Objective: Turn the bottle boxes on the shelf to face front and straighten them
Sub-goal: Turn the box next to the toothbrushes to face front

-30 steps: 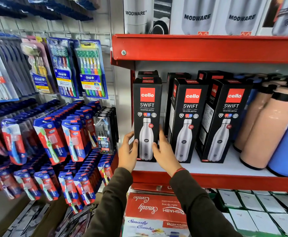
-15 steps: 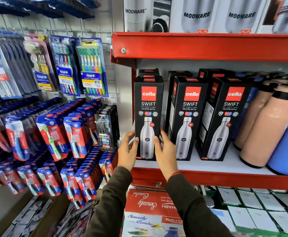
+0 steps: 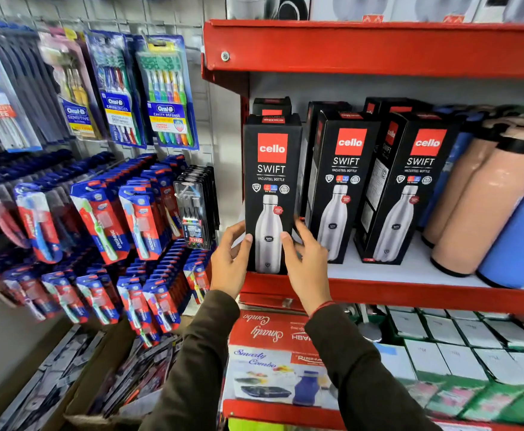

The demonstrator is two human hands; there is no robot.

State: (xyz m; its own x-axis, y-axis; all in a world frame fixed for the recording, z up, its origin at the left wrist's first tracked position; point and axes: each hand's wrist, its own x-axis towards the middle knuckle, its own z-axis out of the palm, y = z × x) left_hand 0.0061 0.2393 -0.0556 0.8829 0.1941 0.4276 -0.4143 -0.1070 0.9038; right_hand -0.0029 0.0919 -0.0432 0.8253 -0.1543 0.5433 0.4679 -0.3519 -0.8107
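Leftmost bottle box [image 3: 271, 188] stands upright at the near left end of the red shelf [image 3: 410, 293], its printed front squarely toward me — red logo square on top, silver bottle picture below. My left hand [image 3: 229, 265] presses against its lower left edge, thumb tip on the front face, and my right hand [image 3: 306, 262] clamps the lower right edge, thumb on the front and the other fingers wrapped round the side. Between the two hands the box is held firmly at its base.

Just to its right, with a narrow gap, the middle box [image 3: 341, 188] stands turned a little, so its left side panel shows along with the front. Further right the third box [image 3: 407, 188] sits at a similar angle, side panel with small print visible. More black boxes [image 3: 271, 105] stand behind the front row, deeper on the shelf.

To the far right of the boxes stand peach bottles [image 3: 478, 206] with black collars and a blue bottle [image 3: 522, 237] — close together, leaning in the wide view. Left of the shelf, toothbrush packs [image 3: 167, 94] hang on a grid wall. Below the shelf lies a red carton [image 3: 273, 337] with script lettering, and beside it white-topped small boxes [image 3: 460, 343].
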